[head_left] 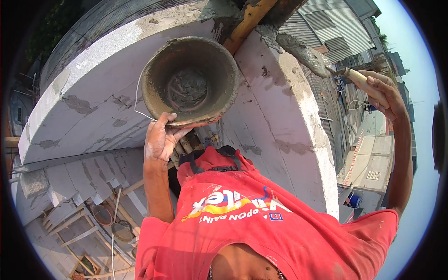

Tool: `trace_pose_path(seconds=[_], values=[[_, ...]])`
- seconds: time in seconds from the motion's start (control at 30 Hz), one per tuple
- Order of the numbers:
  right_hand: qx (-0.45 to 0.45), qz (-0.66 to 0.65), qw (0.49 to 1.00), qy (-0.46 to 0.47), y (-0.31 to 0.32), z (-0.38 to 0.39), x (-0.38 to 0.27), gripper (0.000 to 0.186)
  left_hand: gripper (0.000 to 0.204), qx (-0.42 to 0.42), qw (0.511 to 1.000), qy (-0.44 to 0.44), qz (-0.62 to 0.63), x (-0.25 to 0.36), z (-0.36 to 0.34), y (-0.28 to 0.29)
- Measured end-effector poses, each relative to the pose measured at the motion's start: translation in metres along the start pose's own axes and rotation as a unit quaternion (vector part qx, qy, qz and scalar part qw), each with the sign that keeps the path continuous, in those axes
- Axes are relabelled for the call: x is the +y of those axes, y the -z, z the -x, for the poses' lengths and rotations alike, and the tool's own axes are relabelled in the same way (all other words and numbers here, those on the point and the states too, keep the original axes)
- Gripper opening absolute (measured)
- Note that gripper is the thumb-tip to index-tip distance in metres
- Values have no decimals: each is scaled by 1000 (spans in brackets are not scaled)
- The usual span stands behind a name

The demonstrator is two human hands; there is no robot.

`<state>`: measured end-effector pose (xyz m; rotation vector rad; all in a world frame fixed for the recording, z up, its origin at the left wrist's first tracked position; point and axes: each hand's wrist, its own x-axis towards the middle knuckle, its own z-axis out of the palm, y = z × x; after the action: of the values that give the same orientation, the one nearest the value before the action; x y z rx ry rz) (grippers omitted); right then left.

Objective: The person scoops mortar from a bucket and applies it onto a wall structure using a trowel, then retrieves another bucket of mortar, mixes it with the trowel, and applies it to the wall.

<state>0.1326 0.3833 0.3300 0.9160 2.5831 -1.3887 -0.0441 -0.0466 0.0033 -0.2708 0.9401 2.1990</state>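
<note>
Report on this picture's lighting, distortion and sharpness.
Head view: the left wall looks bowed, with black around the lens circle; head view: sunlight bleaches the top of the right wall; head view: the inside of the bucket is shaded; head view: left hand and right hand look fairly sharp.

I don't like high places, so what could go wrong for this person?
The bucket might slip, because the left hand is the only hand seen gripping its rim. If it tips, the grey paste inside could spill. The trowel could drop too: the right hand holds it out past the wall, with metal roofs beyond, so it might be hard to get back.
</note>
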Motion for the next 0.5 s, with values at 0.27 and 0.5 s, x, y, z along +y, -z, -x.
trace_pose_path(seconds=[0.27, 0.5], values=[[-70, 275, 958, 30, 19, -193, -111, 47, 25, 19, 1000, -22, -5, -14, 0, 6], [49, 519, 842, 135, 17, -156, -81, 60, 21, 70, 997, -35, -25, -16, 12, 14]])
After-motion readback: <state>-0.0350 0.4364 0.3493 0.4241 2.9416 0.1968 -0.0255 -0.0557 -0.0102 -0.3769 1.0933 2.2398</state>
